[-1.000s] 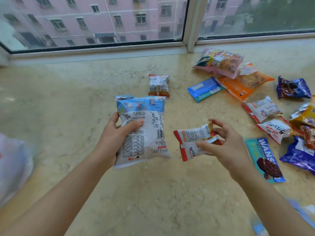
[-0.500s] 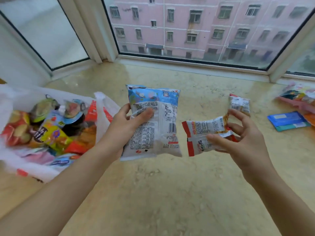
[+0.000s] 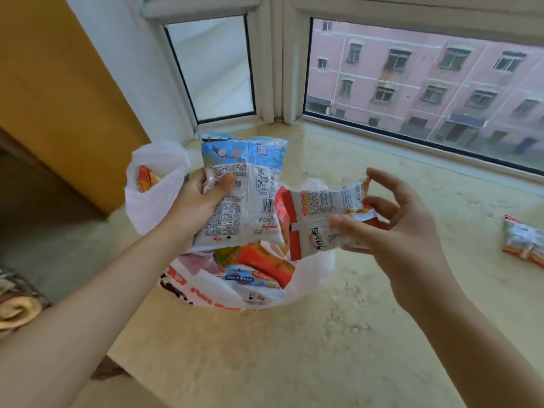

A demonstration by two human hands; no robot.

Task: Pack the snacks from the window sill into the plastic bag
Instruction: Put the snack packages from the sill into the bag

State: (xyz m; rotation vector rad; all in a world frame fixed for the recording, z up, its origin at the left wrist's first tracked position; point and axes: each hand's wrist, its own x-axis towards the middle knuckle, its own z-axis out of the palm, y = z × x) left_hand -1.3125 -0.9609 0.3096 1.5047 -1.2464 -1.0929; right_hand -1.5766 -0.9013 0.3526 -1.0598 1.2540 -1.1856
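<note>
Foil packs feel light and crinkly: we've got left hand (image 3: 203, 201) clamped mid-body on the blue packet (image 3: 247, 184), right hand (image 3: 403, 228) pinching two red-white packets (image 3: 321, 219) above the plastic bag (image 3: 153, 184).

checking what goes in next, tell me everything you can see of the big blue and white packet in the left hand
The big blue and white plastic snack packet is a puffy, glossy pillow bag: blue cartoon print on top, white below with dense black text, a barcode and a centre seam. Its back faces the camera. It is held roughly upright above the open white plastic bag, pinched by the left hand, thumb on the printed side.
</note>
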